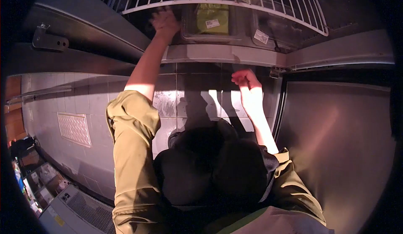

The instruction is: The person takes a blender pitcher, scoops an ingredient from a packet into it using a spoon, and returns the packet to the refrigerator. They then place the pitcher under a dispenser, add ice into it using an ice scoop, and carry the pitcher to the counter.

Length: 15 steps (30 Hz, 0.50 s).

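My left hand (pixel 165 22) reaches under a white wire shelf (pixel 180 1) inside a fridge, its fingers spread and nothing visible in them. Just right of it stands a clear plastic container (pixel 187 35) with something green-yellow (pixel 214 16) inside and a white label (pixel 212 23) in front. Over the tiled floor, in front of the fridge's sill, my right hand (pixel 248 85) hangs in the air. Its fingers are loosely bent and hold nothing that I can see. Farther right in the fridge sits another clear container (pixel 277 30) with a white label (pixel 261 36).
The fridge's pale lower sill (pixel 222 54) runs across below the containers. On the right, a metal door (pixel 336 137) stands swung out. A floor grate (pixel 74 129) lies to the left. Boxes (pixel 46 179) and a grey appliance (pixel 75 211) are at the lower left.
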Each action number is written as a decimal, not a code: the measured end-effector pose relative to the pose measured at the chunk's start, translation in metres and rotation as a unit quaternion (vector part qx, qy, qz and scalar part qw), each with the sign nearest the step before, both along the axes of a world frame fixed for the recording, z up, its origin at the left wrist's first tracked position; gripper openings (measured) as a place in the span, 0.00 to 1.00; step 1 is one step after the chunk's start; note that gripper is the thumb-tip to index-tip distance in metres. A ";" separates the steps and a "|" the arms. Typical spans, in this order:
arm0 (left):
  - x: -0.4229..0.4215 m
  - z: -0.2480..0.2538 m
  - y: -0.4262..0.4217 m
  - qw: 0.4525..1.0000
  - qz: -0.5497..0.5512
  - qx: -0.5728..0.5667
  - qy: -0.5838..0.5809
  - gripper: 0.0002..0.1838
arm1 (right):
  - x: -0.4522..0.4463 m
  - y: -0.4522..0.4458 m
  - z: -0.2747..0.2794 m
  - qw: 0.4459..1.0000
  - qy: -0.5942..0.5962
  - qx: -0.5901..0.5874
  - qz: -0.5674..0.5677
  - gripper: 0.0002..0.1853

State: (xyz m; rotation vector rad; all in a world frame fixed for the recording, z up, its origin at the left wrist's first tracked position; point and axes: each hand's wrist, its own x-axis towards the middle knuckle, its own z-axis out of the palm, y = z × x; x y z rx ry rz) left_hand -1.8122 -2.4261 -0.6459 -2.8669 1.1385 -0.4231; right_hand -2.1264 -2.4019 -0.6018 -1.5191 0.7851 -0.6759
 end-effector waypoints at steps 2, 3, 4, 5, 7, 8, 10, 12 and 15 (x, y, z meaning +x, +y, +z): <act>0.018 -0.006 0.002 0.984 0.070 -0.027 0.163 0.57 | 0.001 0.000 -0.001 1.000 -0.004 0.002 0.004 0.12; 0.032 -0.014 0.002 0.963 0.104 -0.042 0.244 0.65 | 0.002 0.001 0.000 1.000 -0.012 0.001 0.007 0.12; 0.056 -0.037 -0.002 0.968 0.068 -0.038 0.239 0.67 | 0.005 0.001 0.000 1.000 -0.020 -0.001 0.010 0.12; 0.084 -0.072 -0.010 0.971 0.031 -0.032 0.234 0.69 | 0.005 0.002 -0.001 1.000 -0.025 0.006 0.009 0.11; 0.104 -0.092 -0.018 0.971 -0.006 0.016 0.240 0.70 | 0.006 0.002 0.003 1.000 -0.018 -0.001 0.016 0.10; 0.108 -0.087 -0.020 0.967 -0.006 0.055 0.248 0.68 | 0.006 0.002 0.004 1.000 -0.015 -0.004 0.019 0.10; 0.108 -0.078 -0.022 0.964 -0.001 0.101 0.247 0.65 | 0.004 0.002 0.008 1.000 0.000 0.004 0.025 0.09; 0.077 -0.046 -0.014 0.961 0.036 0.117 0.247 0.58 | 0.002 0.002 0.010 1.000 -0.002 0.011 0.024 0.08; 0.033 0.015 -0.004 0.962 0.087 0.106 0.236 0.41 | 0.000 0.002 0.008 1.000 -0.018 0.022 0.014 0.08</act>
